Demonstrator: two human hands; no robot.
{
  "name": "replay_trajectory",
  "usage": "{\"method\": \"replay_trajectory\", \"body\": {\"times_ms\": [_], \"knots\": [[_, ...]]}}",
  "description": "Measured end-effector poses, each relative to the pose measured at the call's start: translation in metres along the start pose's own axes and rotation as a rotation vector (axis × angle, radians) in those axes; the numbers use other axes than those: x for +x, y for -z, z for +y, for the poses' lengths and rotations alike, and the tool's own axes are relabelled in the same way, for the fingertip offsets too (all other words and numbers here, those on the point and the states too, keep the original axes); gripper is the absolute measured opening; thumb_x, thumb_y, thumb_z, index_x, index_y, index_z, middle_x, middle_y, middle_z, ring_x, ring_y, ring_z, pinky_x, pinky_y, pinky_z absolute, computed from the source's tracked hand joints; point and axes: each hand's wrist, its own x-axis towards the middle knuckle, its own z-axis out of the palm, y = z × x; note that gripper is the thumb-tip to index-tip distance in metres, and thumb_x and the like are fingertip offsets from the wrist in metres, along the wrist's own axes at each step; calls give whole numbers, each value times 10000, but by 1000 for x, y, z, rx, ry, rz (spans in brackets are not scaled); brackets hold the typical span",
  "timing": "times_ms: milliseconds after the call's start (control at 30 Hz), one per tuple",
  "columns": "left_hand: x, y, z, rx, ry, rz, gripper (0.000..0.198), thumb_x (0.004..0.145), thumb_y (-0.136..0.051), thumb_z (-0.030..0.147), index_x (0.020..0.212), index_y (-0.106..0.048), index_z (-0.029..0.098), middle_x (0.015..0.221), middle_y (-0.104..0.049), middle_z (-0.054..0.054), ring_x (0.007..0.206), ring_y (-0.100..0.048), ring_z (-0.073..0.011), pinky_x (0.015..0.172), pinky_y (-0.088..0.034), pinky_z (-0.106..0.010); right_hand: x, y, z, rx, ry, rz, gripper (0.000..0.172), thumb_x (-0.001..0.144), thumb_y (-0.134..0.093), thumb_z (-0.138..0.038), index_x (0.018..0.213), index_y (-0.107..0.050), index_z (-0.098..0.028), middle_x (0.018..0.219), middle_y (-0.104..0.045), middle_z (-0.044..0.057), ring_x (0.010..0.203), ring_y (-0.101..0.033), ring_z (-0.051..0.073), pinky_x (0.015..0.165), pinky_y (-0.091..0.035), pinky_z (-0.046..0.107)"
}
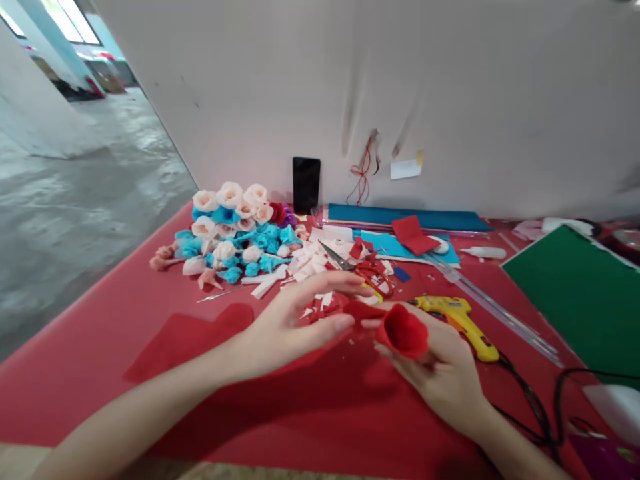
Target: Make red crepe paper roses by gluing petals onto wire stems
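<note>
My right hand (443, 367) is closed around a red paper flower (404, 333), its cupped opening turned towards me. A loose red petal piece (363, 312) sticks out to the left of the flower. My left hand (300, 320) hovers just left of it, thumb and fingers apart and reaching towards that petal; I see nothing gripped in it. Beneath and behind the hands lie scissors (373, 272) with red handles, among white and red paper scraps (305, 260). Red paper sheets (185, 337) lie on the table left of my left forearm.
Finished white, blue and pink paper flowers (230, 230) are heaped at the back left. A yellow glue gun (457, 317) with a black cable lies right of my right hand. A green board (580, 293) is at the right; a black phone (306, 185) leans on the wall.
</note>
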Motion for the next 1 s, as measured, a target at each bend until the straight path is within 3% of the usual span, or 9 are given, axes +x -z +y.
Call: {"method": "replay_trajectory", "body": {"times_ms": [100, 167, 267, 367, 467, 700, 867, 1000], "knots": [[-4, -11, -4, 18, -12, -6, 362, 847, -494, 185, 1200, -487, 265, 1234, -544, -15, 1145, -495, -157, 972, -395, -250, -1, 0, 1, 28, -33, 36, 205, 774, -565, -78, 923, -594, -216, 945, -623, -10, 841, -576, 72, 791, -441, 116], [-5, -16, -5, 78, -76, 36, 294, 865, -448, 160, 1102, -578, 276, 1210, -571, 11, 1105, -526, -147, 975, -382, -253, -1, -2, 2, 41, -42, 30, 185, 780, -566, -104, 921, -586, -223, 932, -617, -13, 834, -576, 81, 780, -446, 132], [-4, -17, -4, 143, -64, 127, 269, 873, -423, 166, 1011, -636, 257, 1030, -667, 17, 968, -594, -146, 882, -435, -261, 0, -3, 4, 67, -68, -13, 118, 806, -543, -137, 889, -579, -213, 848, -618, -17, 771, -580, 84, 735, -452, 146], [-2, -14, 0, 161, 5, 193, 250, 853, -456, 204, 755, -687, 205, 672, -681, 26, 634, -602, -121, 609, -469, -237, 0, -3, 3, 97, -161, -199, 104, 864, -463, -180, 836, -563, -193, 730, -606, -25, 673, -568, 77, 636, -441, 146], [-2, -10, 3, 123, 34, 191, 244, 839, -482, 240, 726, -695, 200, 630, -673, 23, 572, -574, -114, 502, -422, -225, 0, -4, 2, 95, -251, -363, 192, 899, -389, -222, 772, -524, -170, 703, -584, -4, 636, -535, 86, 576, -409, 164], [-7, -7, 12, -23, 89, 44, 256, 855, -452, 193, 919, -689, 265, 917, -708, 20, 775, -635, -136, 657, -480, -230, -2, -6, 4, 61, -194, -313, 175, 891, -404, -210, 730, -462, -170, 647, -495, -24, 586, -448, 69, 564, -359, 156], [-9, -7, 14, 1, 29, 84, 302, 790, -512, 100, 963, -670, 291, 932, -706, 46, 796, -644, -130, 734, -484, -238, -1, -5, 6, 74, -207, -312, 169, 891, -408, -200, 732, -448, -159, 662, -503, -31, 575, -423, 57, 540, -333, 147], [-8, -9, 12, -12, 86, 90, 287, 740, -557, 63, 933, -676, 240, 899, -706, 20, 828, -639, -144, 754, -489, -235, 1, -5, 6, 105, -201, -306, 139, 887, -415, -171, 760, -469, -167, 680, -513, -41, 595, -439, 49, 560, -341, 133]]}}
